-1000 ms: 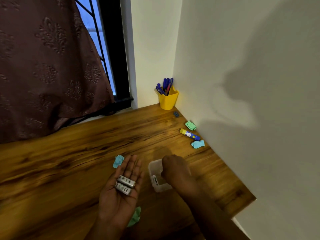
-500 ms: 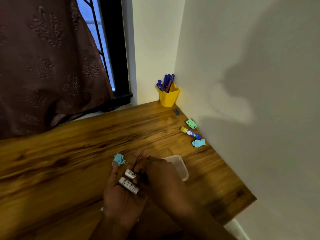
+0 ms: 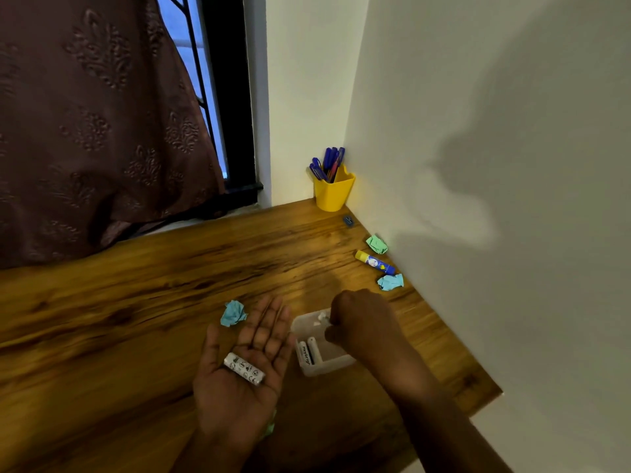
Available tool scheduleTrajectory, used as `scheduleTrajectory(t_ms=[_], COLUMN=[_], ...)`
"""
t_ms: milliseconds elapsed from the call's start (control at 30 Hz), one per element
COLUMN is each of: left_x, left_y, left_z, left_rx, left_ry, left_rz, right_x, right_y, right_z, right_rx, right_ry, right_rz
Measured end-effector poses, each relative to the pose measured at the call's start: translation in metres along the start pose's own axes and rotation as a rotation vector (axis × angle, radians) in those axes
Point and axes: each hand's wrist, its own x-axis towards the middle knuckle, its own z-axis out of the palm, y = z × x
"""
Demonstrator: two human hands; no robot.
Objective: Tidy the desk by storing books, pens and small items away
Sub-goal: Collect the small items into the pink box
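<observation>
A brown patterned curtain (image 3: 95, 124) is hung at the left behind the wooden tabletop (image 3: 136, 302). The hands are kept apart. The left hand (image 3: 234, 390) is held palm up with fingers straight, and one white battery (image 3: 244, 368) is carried on it. The right hand (image 3: 362, 326) is lowered with curled fingers into a clear plastic box (image 3: 327, 365) on the tabletop; whether anything is pinched cannot be told. A yellow pen cup (image 3: 333, 192) is stood in the far corner. A blue paper ball (image 3: 233, 313) is seen near the left fingertips. A glue stick (image 3: 375, 262) is laid by the wall. Two batteries (image 3: 308, 351) are laid side by side in the box.
</observation>
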Motion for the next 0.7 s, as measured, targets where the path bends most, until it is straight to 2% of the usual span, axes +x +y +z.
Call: scheduleTrajectory(t_ms=[100,200,300,433,500,567,700], left_x=[0.001,0.003,0.004,0.008,0.011,0.013,0.015], left_y=[0.003,0.005,0.003,-0.002,-0.004,-0.007,-0.009], left_z=[-0.008,-0.01,-0.012,-0.006,0.0,0.005,0.007], left_rx=[-0.016,-0.013,-0.014,-0.015,-0.019,-0.024,-0.064], left_ry=[0.032,0.026,0.005,-0.019,-0.015,-0.007,-0.01], left_rz=[0.005,0.012,0.014,0.009,-0.002,-0.033,-0.082], right_x=[0.019,0.029,0.018,-0.015,-0.033,-0.047,-0.048], right_y=[-0.006,-0.008,-0.001,-0.001,-0.017,-0.037,-0.049], right_z=[0.029,0.043,0.027,-0.008,-0.013,-0.008,0.005], right_rx=[-0.094,-0.082,-0.01,0.157,0.342,0.421,0.362], right_ry=[-0.109,-0.167,-0.074,0.117,0.114,0.052,0.098], right_rz=[0.051,0.09,0.069,-0.098,-0.25,-0.358,-0.315])
